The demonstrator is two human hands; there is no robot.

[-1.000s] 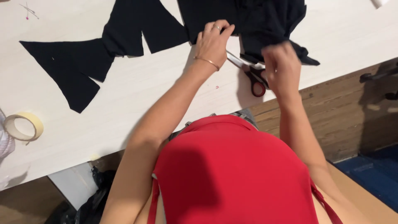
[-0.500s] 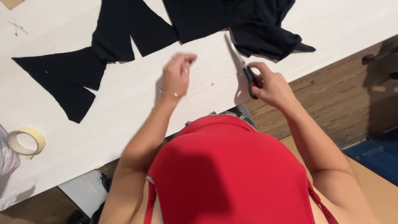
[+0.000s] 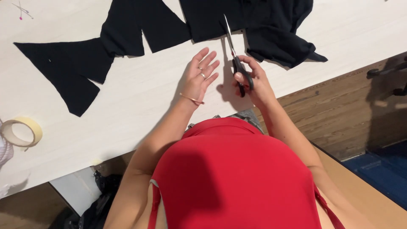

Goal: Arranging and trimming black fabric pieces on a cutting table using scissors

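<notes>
Scissors (image 3: 235,59) held up off the white table (image 3: 127,110), black handles low, closed blades pointing away toward the black cloth (image 3: 254,25). Blade tips over the near edge of that cloth, just at the notch between two dark pieces. Right hand (image 3: 251,82) wrapped round the handles, fingers through the loops, thumb on the near side, grip closed on the scissors. Shadow of hand and scissors on the table just left of the grip.

Left hand (image 3: 199,78) beside the scissors, just apart from them, spread flat with fingers fanned and pointing toward the cloth, holding nothing. Whether the palm touches the table or hovers just above it cannot be told. Rings on two fingers, thin bracelet (image 3: 191,99) at the wrist.

Bunched, folded mass of the cloth right of the blades, a loose corner trailing toward the table's edge. Further left, cut black pieces (image 3: 76,68) spread flat: a long tapering triangle with a pointed tip at far left, joined to broader shapes with angled notches. Nothing between the blades and the cloth edge; bare table between the left hand and the flat pieces.

Roll of pale tape (image 3: 21,132) near the left edge, well apart from both hands. Pins (image 3: 21,9) at the far left corner. Red top (image 3: 237,174) filling the near view, wooden floor (image 3: 339,114) beyond the table's right edge.
</notes>
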